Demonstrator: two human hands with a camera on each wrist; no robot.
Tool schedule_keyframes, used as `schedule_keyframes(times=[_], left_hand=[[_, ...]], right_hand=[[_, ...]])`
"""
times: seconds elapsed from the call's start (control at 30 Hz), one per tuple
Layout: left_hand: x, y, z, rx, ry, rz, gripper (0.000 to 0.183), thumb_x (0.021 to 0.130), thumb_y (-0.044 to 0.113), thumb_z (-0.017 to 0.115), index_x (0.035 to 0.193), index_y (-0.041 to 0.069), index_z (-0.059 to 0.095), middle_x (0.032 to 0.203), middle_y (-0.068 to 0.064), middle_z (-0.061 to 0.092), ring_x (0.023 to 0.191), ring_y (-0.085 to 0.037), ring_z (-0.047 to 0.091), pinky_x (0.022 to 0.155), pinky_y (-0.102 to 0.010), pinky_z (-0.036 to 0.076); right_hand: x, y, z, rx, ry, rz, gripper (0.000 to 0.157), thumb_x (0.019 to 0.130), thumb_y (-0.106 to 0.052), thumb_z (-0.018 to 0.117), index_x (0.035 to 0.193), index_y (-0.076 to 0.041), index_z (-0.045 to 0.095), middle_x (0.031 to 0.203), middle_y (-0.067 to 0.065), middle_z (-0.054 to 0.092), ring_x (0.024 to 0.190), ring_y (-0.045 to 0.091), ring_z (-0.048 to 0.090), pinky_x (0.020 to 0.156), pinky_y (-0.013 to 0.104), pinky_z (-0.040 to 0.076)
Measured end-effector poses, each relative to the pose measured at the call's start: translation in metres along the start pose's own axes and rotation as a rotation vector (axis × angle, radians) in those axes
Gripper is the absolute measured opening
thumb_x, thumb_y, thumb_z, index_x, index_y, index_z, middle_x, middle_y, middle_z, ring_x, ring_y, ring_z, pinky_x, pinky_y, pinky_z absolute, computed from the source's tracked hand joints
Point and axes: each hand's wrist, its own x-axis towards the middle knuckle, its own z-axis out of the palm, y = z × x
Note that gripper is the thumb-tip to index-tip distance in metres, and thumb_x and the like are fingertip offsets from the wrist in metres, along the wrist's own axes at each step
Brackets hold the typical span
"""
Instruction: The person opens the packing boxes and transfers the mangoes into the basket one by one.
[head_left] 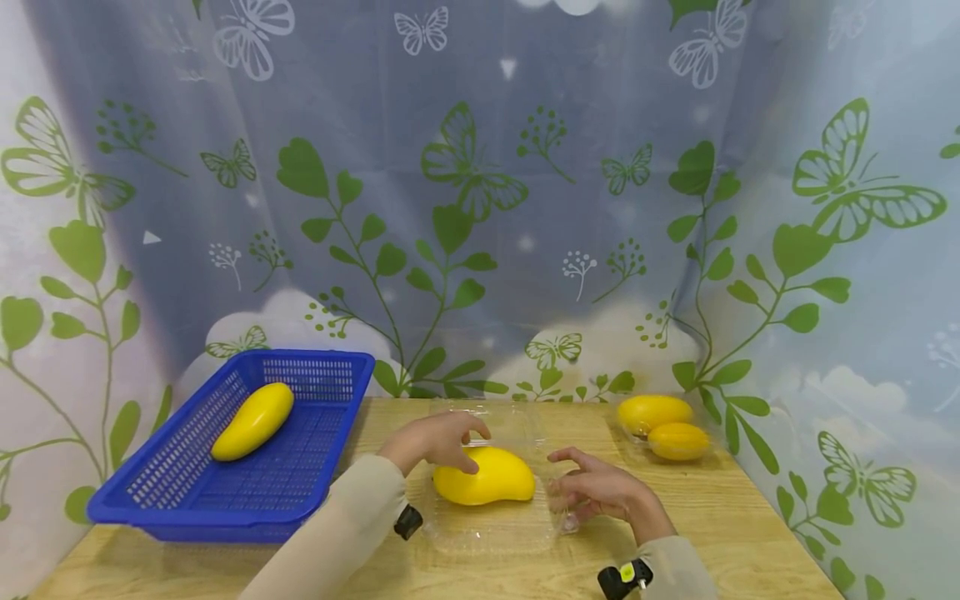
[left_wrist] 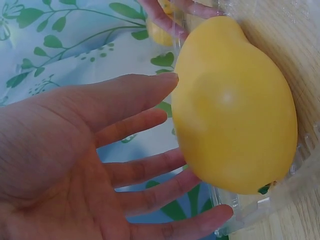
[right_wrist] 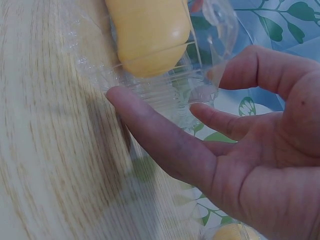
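Observation:
A yellow mango [head_left: 487, 477] lies in a clear plastic clamshell box [head_left: 495, 542] whose lid is folded back toward the curtain. My left hand [head_left: 442, 437] is over the mango's left end. In the left wrist view the thumb's tip is right at the mango's skin, and the other fingers [left_wrist: 145, 172] spread loosely along its side. At the box's right end is my right hand [head_left: 600, 492]. Seen from the right wrist, its thumb [right_wrist: 155, 130] and bent index finger stand wide apart, their tips right at the plastic.
A blue perforated basket [head_left: 217, 521] stands at the left with another yellow mango [head_left: 253, 422] inside. At the back right, two yellow fruits [head_left: 655, 412] sit in clear plastic packaging. A patterned curtain [head_left: 480, 275] closes off the wooden table's [head_left: 720, 533] back and sides.

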Motion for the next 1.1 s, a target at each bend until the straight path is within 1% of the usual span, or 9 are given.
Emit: schedule_keyframes(times=[0.13,0.23,0.37,0.43,0.53,0.67,0.93,1.1], left_hand=[[0.002,0.001,0.001,-0.023,-0.020,-0.033,0.052,0.090,0.022,0.081,0.139,0.021,0.062,0.138,-0.017,0.064,0.106,-0.027,0.068,0.075,-0.043,0.061],[0.004,0.001,0.002,-0.026,-0.024,-0.045,0.050,0.090,0.023,0.081,0.137,0.023,0.064,0.138,-0.017,0.064,0.103,-0.026,0.068,0.073,-0.045,0.061],[0.006,0.001,0.004,-0.003,-0.019,-0.046,0.049,0.089,0.024,0.082,0.135,0.022,0.065,0.136,-0.013,0.065,0.111,-0.026,0.067,0.074,-0.047,0.062],[0.007,0.001,0.005,0.011,-0.014,-0.048,0.050,0.089,0.025,0.082,0.136,0.021,0.065,0.136,-0.011,0.065,0.116,-0.027,0.066,0.076,-0.046,0.061],[0.009,0.002,0.006,0.032,-0.001,-0.050,0.051,0.089,0.026,0.082,0.136,0.019,0.065,0.138,-0.007,0.065,0.119,-0.026,0.065,0.088,-0.046,0.059],[0.011,0.005,0.007,0.050,0.016,-0.058,0.051,0.087,0.027,0.084,0.134,0.018,0.066,0.141,-0.005,0.063,0.121,-0.026,0.064,0.104,-0.048,0.053],[0.010,0.009,0.010,0.046,0.024,-0.083,0.056,0.083,0.029,0.088,0.133,0.017,0.067,0.148,-0.006,0.058,0.135,-0.029,0.055,0.110,-0.051,0.049],[0.009,0.011,0.012,0.054,0.018,-0.095,0.056,0.080,0.032,0.090,0.130,0.020,0.069,0.147,-0.004,0.058,0.133,-0.028,0.056,0.108,-0.051,0.050]], right_hand=[[0.001,0.001,0.000,0.001,-0.001,-0.003,0.067,0.102,-0.013,0.052,0.158,0.001,0.019,0.142,0.033,0.055,0.110,0.032,0.072,0.070,0.033,0.063],[0.001,0.001,0.000,0.001,0.000,-0.002,0.066,0.102,-0.013,0.053,0.158,0.001,0.019,0.142,0.033,0.055,0.109,0.032,0.072,0.070,0.033,0.063],[0.001,0.001,0.000,0.000,0.000,0.001,0.067,0.102,-0.013,0.052,0.158,0.001,0.019,0.142,0.033,0.055,0.108,0.031,0.072,0.071,0.033,0.063],[0.001,0.001,0.000,-0.002,0.001,0.001,0.067,0.102,-0.013,0.053,0.158,0.001,0.019,0.142,0.033,0.055,0.108,0.030,0.073,0.071,0.034,0.063],[0.001,0.001,0.000,0.001,-0.002,0.002,0.067,0.102,-0.013,0.052,0.158,0.001,0.019,0.142,0.033,0.055,0.107,0.030,0.073,0.071,0.033,0.063],[0.001,0.001,0.000,0.003,-0.007,-0.002,0.067,0.102,-0.012,0.052,0.158,0.002,0.018,0.142,0.034,0.054,0.109,0.030,0.072,0.071,0.033,0.063],[0.002,0.003,-0.001,0.009,0.005,0.000,0.066,0.101,-0.011,0.053,0.158,0.000,0.020,0.142,0.032,0.054,0.110,0.031,0.072,0.070,0.033,0.064],[0.003,0.004,-0.001,0.007,0.006,0.002,0.066,0.101,-0.011,0.052,0.158,0.000,0.020,0.143,0.033,0.054,0.112,0.033,0.071,0.070,0.034,0.064]])
